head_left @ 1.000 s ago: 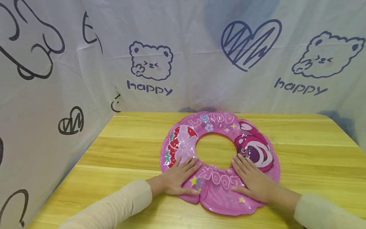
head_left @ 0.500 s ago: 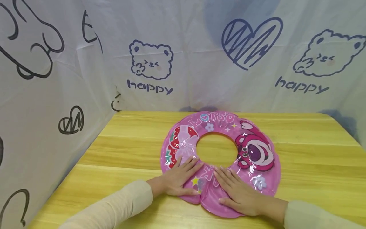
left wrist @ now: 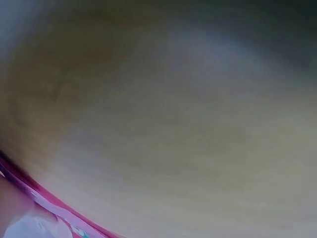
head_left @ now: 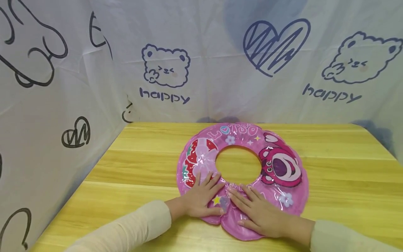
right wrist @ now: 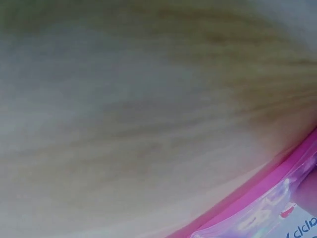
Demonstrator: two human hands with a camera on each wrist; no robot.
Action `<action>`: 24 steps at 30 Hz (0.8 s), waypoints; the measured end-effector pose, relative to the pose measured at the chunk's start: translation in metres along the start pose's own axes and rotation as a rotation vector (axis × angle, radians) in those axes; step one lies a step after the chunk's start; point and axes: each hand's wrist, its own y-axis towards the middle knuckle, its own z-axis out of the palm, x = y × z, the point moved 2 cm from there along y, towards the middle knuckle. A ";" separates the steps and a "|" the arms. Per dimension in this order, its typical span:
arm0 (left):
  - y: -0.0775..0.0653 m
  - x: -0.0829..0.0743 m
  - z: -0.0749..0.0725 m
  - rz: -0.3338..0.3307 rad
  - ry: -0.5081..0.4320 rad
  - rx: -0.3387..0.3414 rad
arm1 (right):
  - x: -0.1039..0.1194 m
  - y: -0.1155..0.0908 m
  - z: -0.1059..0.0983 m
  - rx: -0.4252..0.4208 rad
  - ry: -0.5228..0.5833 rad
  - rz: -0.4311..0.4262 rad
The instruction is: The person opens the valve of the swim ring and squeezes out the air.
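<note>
A pink inflatable swim ring (head_left: 234,132) lies on the wooden table in the head view, printed with strawberries, a bear face and lettering. It looks partly inflated, with a notch in its near edge. My left hand (head_left: 201,197) rests flat on its near left part, fingers straight and spread. On the near part, to the right, my right hand (head_left: 262,213) lies with straight fingers, its fingertips close to the left hand. Both palms hide some of the lettering. The wrist views are mostly blurred; a strip of the swim ring (left wrist: 59,210) shows in the left one.
The yellow wood-grain table (head_left: 141,157) extends around the ring on all sides. Behind it hangs a white cloth (head_left: 214,80) with hearts, bear drawings and the word happy. Another cloth side (head_left: 41,112) borders the left.
My right hand has slid left across the near part of the ring, uncovering the bear face and a flower print. The left hand has shifted slightly right. The ring has hardly moved.
</note>
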 end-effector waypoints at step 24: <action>0.001 -0.001 0.001 -0.007 0.103 0.034 | -0.008 -0.003 -0.010 0.112 0.081 0.046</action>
